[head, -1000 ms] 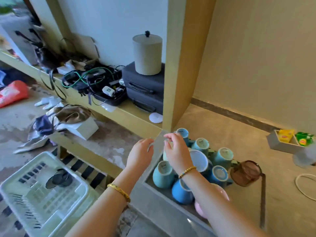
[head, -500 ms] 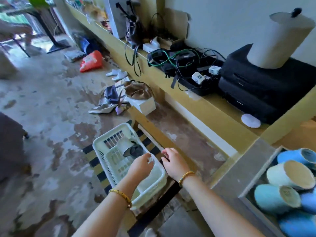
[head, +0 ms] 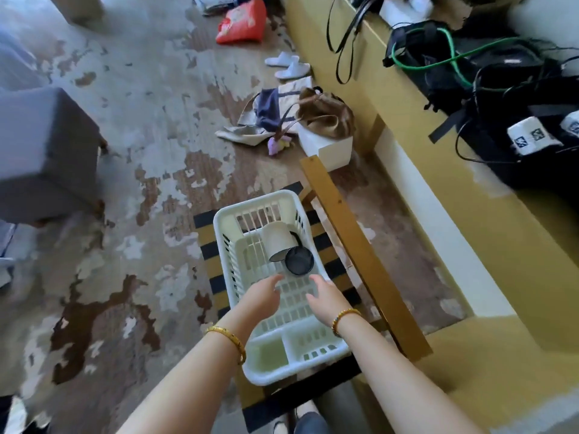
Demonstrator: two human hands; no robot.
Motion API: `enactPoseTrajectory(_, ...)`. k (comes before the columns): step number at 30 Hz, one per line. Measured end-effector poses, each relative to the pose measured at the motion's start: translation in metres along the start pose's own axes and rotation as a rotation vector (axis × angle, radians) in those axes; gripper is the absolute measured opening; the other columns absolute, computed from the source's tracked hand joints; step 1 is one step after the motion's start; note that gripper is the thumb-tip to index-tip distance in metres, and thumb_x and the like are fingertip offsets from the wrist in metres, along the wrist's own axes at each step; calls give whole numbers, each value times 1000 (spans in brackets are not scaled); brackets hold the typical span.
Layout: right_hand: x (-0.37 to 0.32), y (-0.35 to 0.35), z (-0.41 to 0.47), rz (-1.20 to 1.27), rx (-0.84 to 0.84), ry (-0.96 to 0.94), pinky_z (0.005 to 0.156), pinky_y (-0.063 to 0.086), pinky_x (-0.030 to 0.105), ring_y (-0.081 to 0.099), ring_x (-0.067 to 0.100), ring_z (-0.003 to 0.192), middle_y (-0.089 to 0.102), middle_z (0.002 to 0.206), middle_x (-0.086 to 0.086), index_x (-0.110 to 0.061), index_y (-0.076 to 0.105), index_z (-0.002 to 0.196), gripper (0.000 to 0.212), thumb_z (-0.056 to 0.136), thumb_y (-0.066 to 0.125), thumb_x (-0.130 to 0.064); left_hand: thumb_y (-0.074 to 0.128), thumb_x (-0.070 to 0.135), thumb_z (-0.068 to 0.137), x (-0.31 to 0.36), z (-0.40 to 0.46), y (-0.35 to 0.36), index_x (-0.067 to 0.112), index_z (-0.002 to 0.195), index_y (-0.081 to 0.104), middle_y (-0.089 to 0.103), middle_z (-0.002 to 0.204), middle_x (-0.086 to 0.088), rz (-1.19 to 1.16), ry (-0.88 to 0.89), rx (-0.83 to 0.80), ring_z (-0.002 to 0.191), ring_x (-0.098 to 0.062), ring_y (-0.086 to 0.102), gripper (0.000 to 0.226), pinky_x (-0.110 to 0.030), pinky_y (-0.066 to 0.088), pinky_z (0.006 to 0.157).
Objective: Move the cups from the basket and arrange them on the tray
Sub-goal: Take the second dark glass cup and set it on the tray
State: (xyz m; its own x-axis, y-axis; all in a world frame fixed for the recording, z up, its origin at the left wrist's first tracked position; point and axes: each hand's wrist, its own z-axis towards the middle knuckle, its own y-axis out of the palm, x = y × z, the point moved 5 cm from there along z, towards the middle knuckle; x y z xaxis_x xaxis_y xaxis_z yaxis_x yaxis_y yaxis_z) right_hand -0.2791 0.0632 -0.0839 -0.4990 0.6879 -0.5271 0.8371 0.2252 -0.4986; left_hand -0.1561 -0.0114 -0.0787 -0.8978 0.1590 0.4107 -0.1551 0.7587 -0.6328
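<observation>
Basket [head: 232, 270]: white slatted plastic, resting on a yellow-and-black striped surface [head: 206, 242] low in the middle of the view, with a wooden frame [head: 351, 245] along its right side.

Cream cup [head: 277, 241]: lying on its side in the far half of the basket, mouth turned toward the near right.

Dark cup [head: 299, 260]: just beside the cream cup on its near right, touching or nearly so, dark opening facing up; its handle curves off to the far side.

Left hand [head: 261, 297]: over the middle of the basket, near side of the cups, grip spread and holding nothing. Gold bangle [head: 227, 341] on the wrist.

Right hand [head: 324, 297]: alongside the left, also over the basket, grip loosely spread, holding nothing. Beaded bracelet [head: 344, 317] on the wrist.

Floor [head: 119, 189]: worn and patchy. On it, far from the basket: red bag [head: 241, 21], white slippers [head: 288, 65], heap of cloth bags [head: 282, 117], grey block [head: 44, 155] at left.

Yellow shelf [head: 488, 195], right: black bags and cables, one green cable [head: 438, 57].
</observation>
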Motion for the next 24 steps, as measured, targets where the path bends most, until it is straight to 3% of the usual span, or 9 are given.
enactPoseTrajectory(5,14,14,62,109,-96,66,68,46,26,56,17,90,30,151,1,-29,13,147,56,97,36,-22,27,9,98,-14,46,15,23,146,24,45,143,-6,-62,-79,-43,119,-22,54,50,-27,47,86)
enactPoseTrajectory(7,18,18,83,179,-98,95,72,47,26,56,18,97,31,151,2,-28,14,147,54,98,36,-23,27,9,98,-19,62,21,24,147,22,44,144,-6,-115,-111,-51,116,-21,55,51,-28,49,85)
enactPoseTrajectory(8,19,21,92,193,-90,100,80,47,28,55,21,107,30,151,3,-27,15,147,54,98,36,-24,28,10,98,-21,70,24,24,147,21,45,143,-6,-148,-131,-56,106,-20,60,51,-26,52,76)
enactPoseTrajectory(10,20,25,107,174,-51,93,93,42,32,47,25,123,32,150,5,-25,17,147,52,98,36,-25,28,12,99,-26,82,30,24,147,20,49,140,-8,-209,-173,-59,69,-11,58,51,-16,44,48)
enactPoseTrajectory(12,19,29,118,110,1,79,96,41,34,46,26,124,34,148,8,-21,23,145,48,99,34,-22,29,15,99,-31,92,35,24,148,19,51,137,-8,-274,-213,-56,53,-6,46,51,-14,35,39)
enactPoseTrajectory(13,20,31,123,68,14,82,97,41,34,46,26,123,35,147,9,-18,27,144,46,98,33,-17,30,15,99,-32,96,37,24,148,19,50,138,-7,-296,-223,-59,55,-7,49,51,-15,38,42)
enactPoseTrajectory(16,24,37,131,-79,4,112,98,41,34,48,28,120,32,144,12,-12,36,138,45,94,35,-7,33,14,99,-30,107,44,25,147,18,50,138,-6,-302,-212,-87,90,-14,62,52,-21,48,66)
enactPoseTrajectory(19,29,37,135,-124,91,82,93,45,33,53,26,114,47,133,11,-9,49,128,35,95,39,-11,33,16,98,-28,118,48,25,146,23,60,120,-6,-415,-246,-51,63,-9,52,50,-19,43,53)
enactPoseTrajectory(24,29,38,133,-112,132,38,91,48,32,57,23,111,60,122,8,-10,57,122,30,96,45,-17,31,23,99,-30,114,53,26,142,31,58,112,-3,-734,-334,-19,88,-17,55,44,-30,46,71)
